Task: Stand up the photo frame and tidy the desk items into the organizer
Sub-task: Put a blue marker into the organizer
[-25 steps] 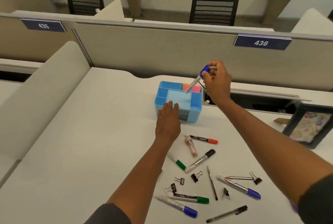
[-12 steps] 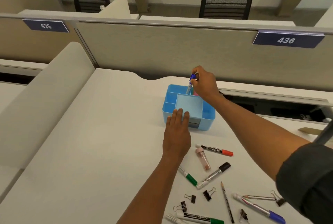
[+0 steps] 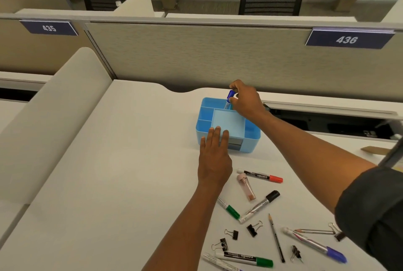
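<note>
1. Fingers of the right hand (image 3: 246,101) pinch a blue-capped marker (image 3: 229,98) by its cap end, its lower end down in a rear compartment of the blue organizer (image 3: 253,140).
2. Left hand (image 3: 214,157) lies flat with straight fingers against the organizer's near wall, fingertips over the rim.
3. Markers lie loose on the white surface (image 3: 109,183) nearer the person: a red-capped marker (image 3: 260,176), a black-capped marker (image 3: 260,205) and a green-capped marker (image 3: 245,257).
4. Binder clips (image 3: 254,228) and a pencil (image 3: 276,238) lie among them.
5. Photo frame: only a dark edge (image 3: 391,155) shows at far right, its pose unclear.
</note>
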`<state>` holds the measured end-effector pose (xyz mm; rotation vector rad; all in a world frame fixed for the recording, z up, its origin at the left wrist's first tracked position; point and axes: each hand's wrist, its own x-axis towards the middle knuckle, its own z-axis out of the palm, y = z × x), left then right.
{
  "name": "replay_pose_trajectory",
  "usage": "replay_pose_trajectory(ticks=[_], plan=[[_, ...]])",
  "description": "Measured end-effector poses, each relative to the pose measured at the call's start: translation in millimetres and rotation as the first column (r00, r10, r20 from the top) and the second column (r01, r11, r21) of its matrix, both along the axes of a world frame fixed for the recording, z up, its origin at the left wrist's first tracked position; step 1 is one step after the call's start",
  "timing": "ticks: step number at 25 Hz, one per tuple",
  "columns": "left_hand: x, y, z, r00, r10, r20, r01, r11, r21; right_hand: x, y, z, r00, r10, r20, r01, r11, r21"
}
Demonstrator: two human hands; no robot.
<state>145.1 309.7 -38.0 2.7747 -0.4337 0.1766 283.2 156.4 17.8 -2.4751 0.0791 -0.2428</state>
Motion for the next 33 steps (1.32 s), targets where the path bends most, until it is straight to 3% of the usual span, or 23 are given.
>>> replay_pose_trajectory(ticks=[6, 12, 18, 20, 25, 28, 33], plan=[[-1, -2, 10, 0.997, -0.001, -0.073, 0.002, 1.0, 0.014, -26, -17, 11, 0.999, -0.037, 0.032, 0.037, 0.999, -0.013], [-1, -11, 34, 0.988, 0.033, -0.153, -0.021, 0.997, 0.077, -105, -40, 25, 0.993, -0.02, 0.114, 0.013, 0.998, 0.063], [-40, -46, 62, 0.997, -0.033, -0.063, 0.032, 0.999, -0.016, -200, -73, 16, 0.995, -0.038, 0.088, 0.032, 0.997, 0.065], [-68, -60, 63, 0.991, -0.057, -0.119, 0.049, 0.997, -0.063, -233, -81, 7, 0.992, -0.101, 0.071, 0.092, 0.989, 0.116], [-136, -86, 42, 0.879, -0.337, -0.337, 0.314, 0.942, -0.121, -320, -103, -27, 0.984, -0.179, 0.002, 0.176, 0.967, 0.183], [-161, -96, 27, 0.835, -0.423, -0.351, 0.442, 0.897, -0.031, -363, -111, -47, 0.981, -0.186, -0.05, 0.192, 0.962, 0.192], [-184, -112, 11, 0.835, -0.445, -0.324, 0.495, 0.864, 0.088, -407, -119, -67, 0.97, -0.215, -0.115, 0.232, 0.958, 0.167]])
